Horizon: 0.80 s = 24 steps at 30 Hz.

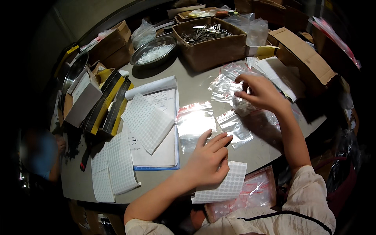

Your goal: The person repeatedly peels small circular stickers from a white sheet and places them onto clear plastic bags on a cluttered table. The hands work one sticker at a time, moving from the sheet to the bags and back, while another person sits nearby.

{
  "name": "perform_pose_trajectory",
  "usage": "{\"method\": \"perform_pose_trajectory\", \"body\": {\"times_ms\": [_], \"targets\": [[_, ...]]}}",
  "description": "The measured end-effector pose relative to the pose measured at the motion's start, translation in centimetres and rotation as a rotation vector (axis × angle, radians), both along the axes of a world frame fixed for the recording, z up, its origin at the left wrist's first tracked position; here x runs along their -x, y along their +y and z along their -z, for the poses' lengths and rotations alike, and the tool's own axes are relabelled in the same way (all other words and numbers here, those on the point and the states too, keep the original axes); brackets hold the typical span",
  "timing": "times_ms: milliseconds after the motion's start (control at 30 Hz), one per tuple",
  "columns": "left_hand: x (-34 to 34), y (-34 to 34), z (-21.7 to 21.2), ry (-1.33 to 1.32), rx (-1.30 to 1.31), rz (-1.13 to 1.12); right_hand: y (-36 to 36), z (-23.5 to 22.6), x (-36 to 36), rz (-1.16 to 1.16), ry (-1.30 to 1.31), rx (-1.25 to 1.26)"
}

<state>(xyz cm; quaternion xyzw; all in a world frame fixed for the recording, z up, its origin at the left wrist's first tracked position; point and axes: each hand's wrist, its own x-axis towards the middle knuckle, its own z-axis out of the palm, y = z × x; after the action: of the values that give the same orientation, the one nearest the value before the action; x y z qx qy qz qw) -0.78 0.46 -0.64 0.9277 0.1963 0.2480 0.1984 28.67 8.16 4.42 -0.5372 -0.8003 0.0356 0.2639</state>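
My left hand (209, 158) hovers or rests palm down near the table's front edge, some fingers stretched toward a clear zip bag (196, 122) with a red-edged top. Its thumb and forefinger are bent. Beneath its thumb side, a sheet of round stickers (223, 184) sticks out past the edge; whether the palm touches it is hidden. At the right, my right hand (258, 92) is over a loose pile of clear zip bags (225, 84), thumb and forefinger apart with nothing visible between them. Another zip bag (236, 128) lies between my hands.
Left of the bags, more sticker sheets (149, 121) lie on a blue-edged clipboard (156, 167). Behind stand a metal bowl (172, 53) of small clear pieces and a carton (211, 51) of dark metal parts. A box of bags (260, 188) is below the front edge. Another person (43, 152) is at far left.
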Motion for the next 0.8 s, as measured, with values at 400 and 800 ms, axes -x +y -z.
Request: {"method": "perform_pose_trajectory", "body": {"times_ms": [400,800], "targets": [[0.1,0.2,0.1,0.004,-0.03,-0.003,-2.9,1.1,5.2,-0.248,-0.149,0.333],[0.1,0.1,-0.1,0.004,-0.039,-0.016,-1.2,2.0,3.7,-0.353,-0.094,0.253]]}}
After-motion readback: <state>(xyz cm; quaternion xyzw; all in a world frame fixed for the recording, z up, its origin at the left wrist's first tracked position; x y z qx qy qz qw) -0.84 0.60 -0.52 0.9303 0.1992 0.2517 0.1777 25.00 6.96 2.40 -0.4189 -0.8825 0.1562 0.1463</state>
